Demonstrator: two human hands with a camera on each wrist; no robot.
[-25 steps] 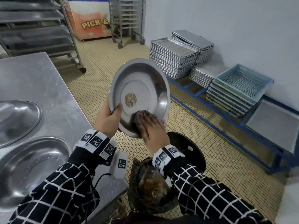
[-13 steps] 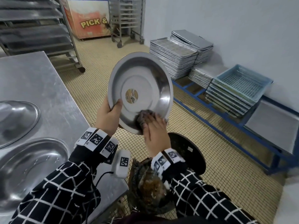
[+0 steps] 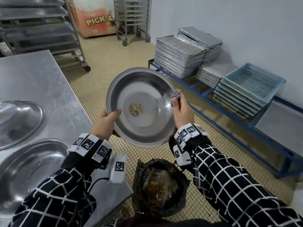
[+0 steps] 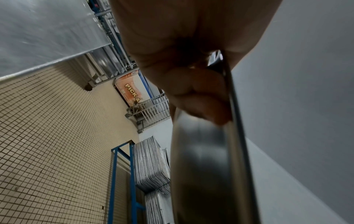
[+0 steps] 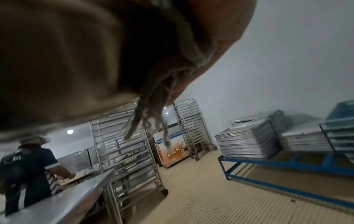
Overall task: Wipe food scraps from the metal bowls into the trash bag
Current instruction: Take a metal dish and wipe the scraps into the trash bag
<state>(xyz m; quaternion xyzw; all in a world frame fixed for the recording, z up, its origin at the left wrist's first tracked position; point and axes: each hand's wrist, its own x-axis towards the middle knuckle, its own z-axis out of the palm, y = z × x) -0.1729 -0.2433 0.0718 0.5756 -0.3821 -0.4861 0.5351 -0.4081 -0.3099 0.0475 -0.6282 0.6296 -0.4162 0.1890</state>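
Note:
A wide metal bowl (image 3: pixel 144 89) with a round sticker at its middle is tilted toward me above the floor. My left hand (image 3: pixel 106 120) grips its left rim, thumb inside; in the left wrist view the left hand (image 4: pixel 191 91) curls round the bowl's (image 4: pixel 206 166) edge. My right hand (image 3: pixel 181 110) holds a grey frayed cloth (image 3: pixel 176 93) against the bowl's right rim; the cloth (image 5: pixel 153 121) hangs in threads from the fingers. Below the bowl stands the black trash bag (image 3: pixel 180 203), open, with brown scraps inside.
A steel table (image 3: pixel 32 79) on the left bears two more metal bowls (image 3: pixel 21 118) (image 3: pixel 29 169). Stacked trays (image 3: pixel 178 56) and blue crates (image 3: pixel 250 86) sit on a blue rack at right. Wheeled racks (image 3: pixel 41 25) stand behind. Another person (image 5: pixel 26 171) works at the far table.
The bowl has come lower and tipped flatter. My right hand with the cloth has swept from the bowl's bottom inside up to its right rim.

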